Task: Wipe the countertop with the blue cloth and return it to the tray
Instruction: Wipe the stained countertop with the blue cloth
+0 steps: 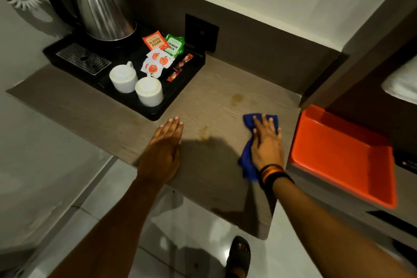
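Observation:
The blue cloth (247, 160) lies bunched on the brown wooden countertop (209, 97), near its right edge. My right hand (267, 144) presses flat on the cloth, fingers spread, with bands on the wrist. My left hand (163, 151) rests flat on the countertop's front edge, holding nothing. Two yellowish stains mark the wood: one (237, 98) beyond the cloth, another (204, 133) between my hands. An empty orange tray (338, 156) sits just right of the countertop, lower down.
A black tray (180, 97) at the back left carries a steel kettle (101, 4), two upturned white cups (135, 83), tea sachets (162, 49) and a drip grid. A dark wall socket (200, 31) sits behind. Tiled floor and my sandalled foot (239, 255) show below.

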A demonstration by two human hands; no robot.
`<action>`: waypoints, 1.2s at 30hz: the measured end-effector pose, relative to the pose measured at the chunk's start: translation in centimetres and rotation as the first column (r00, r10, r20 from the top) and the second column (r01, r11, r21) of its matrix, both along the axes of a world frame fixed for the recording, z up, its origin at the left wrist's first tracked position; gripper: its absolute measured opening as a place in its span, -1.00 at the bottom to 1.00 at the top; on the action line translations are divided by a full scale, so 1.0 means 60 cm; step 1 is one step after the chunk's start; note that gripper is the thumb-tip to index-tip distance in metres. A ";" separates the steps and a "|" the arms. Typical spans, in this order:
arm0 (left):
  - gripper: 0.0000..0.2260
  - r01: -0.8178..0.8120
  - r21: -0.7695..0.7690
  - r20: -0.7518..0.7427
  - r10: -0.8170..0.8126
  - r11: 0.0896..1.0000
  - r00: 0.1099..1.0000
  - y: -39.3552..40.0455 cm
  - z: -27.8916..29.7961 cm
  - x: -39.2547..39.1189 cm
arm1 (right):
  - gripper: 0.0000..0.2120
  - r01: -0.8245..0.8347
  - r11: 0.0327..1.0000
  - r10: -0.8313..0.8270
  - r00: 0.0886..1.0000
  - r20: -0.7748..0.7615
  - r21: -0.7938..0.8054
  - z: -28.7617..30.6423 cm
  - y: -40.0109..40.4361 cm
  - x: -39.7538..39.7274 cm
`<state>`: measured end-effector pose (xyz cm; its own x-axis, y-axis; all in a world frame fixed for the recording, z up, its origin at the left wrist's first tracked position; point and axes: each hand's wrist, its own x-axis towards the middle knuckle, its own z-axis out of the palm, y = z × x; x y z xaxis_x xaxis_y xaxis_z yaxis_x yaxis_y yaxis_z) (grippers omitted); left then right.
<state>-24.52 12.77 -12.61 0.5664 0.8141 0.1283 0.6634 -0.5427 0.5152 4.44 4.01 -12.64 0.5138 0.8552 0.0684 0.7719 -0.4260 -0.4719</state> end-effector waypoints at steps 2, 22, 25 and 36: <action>-0.47 0.003 0.016 0.012 -0.003 1.000 1.000 -0.002 -0.003 -0.001 | -0.56 0.108 0.994 -0.106 0.993 -0.047 0.032 0.006 0.064 0.041; -0.50 -0.022 0.042 -0.028 0.023 0.999 0.999 0.010 -0.027 0.002 | -0.59 -0.214 0.976 0.215 0.974 -0.065 0.023 0.006 0.152 -0.067; -0.49 -0.039 0.012 -0.009 0.039 0.999 0.999 0.011 -0.020 0.003 | -0.58 -0.420 0.907 0.420 0.900 -0.113 0.029 0.008 0.100 -0.152; -0.48 -0.104 0.064 0.024 0.103 0.993 0.994 0.011 -0.022 0.003 | -0.52 -0.445 0.882 0.464 0.878 0.121 -0.155 0.025 0.080 -0.106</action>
